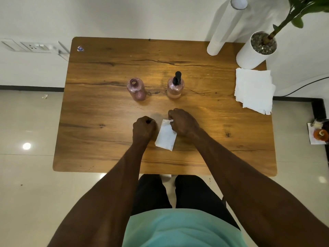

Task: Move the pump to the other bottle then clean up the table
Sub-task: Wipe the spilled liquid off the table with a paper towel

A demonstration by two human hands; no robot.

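Note:
Two pink see-through bottles stand at the middle of the wooden table (106, 139). The left bottle (136, 89) has an open neck with no top. On the right bottle (175, 88) sits the black pump (177, 77). Nearer to me, my right hand (183, 122) pinches the top edge of a folded white napkin (166, 136) that lies on the table. My left hand (144, 128) rests as a closed fist just left of the napkin, with nothing visible in it.
A stack of white paper napkins (253, 90) lies at the table's right edge. A white plant pot (254, 50) and a tall white cylinder (222, 27) stand at the back right corner. A small sticker (80, 48) marks the back left corner.

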